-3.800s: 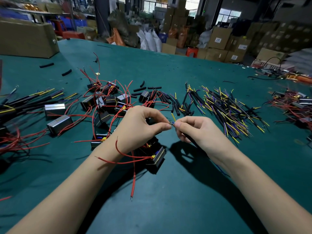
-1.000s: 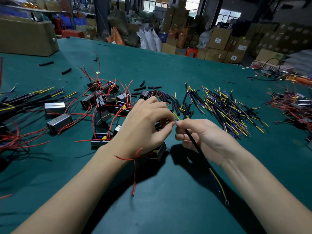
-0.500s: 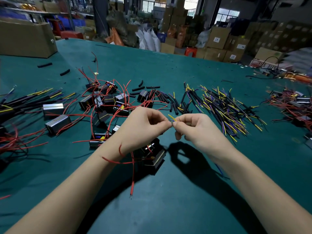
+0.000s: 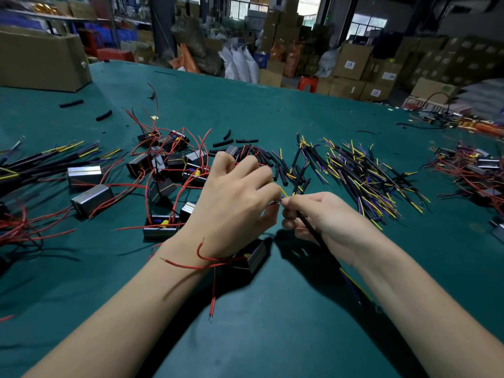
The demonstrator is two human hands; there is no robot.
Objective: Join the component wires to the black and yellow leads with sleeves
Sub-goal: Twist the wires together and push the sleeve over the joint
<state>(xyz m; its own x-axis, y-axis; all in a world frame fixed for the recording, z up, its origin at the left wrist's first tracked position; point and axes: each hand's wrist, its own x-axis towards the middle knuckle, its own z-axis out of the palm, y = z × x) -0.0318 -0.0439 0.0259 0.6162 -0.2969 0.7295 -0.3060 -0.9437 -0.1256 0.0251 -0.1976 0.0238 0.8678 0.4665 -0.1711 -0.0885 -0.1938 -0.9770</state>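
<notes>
We judge the joining step is in hand: our left hand (image 4: 234,205) pinches a red component wire (image 4: 268,205) against the black and yellow lead (image 4: 308,227) gripped in our right hand (image 4: 321,216); next, twist the 2 bare ends firmly together

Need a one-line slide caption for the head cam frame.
Left hand and right hand pinch a red component wire to a black-and-yellow lead above the green table.

The left hand (image 4: 234,203) has rolled knuckles-up, the black lead (image 4: 313,231) showing again
</notes>
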